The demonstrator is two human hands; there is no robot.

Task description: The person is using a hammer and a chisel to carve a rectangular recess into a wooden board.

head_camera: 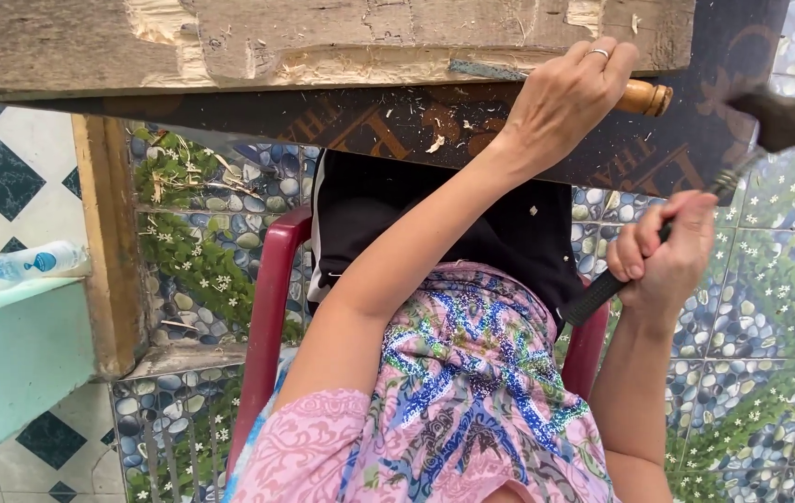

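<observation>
— What worries you here?
— My left hand (565, 98) grips the chisel (641, 97) against the plank (323, 37) on my lap; my right hand (663, 256) holds the hammer (779, 130) raised — a glancing blow could hit my knuckles.

We see a weathered wooden plank (342, 37), grey and rough, with pale, splintery raw wood where it is gouged. The chisel (644, 97) shows a smooth, varnished wooden handle with a brass-coloured ring. The hammer (770, 140) has a dull dark metal head and a black, ribbed rubbery grip. We spot a glossy red plastic chair (267, 317), matt black cloth (388, 214), patterned cotton-like fabric (472, 373), shiny pebble-print tiles (770, 307) and a clear plastic bottle (30, 264).
</observation>
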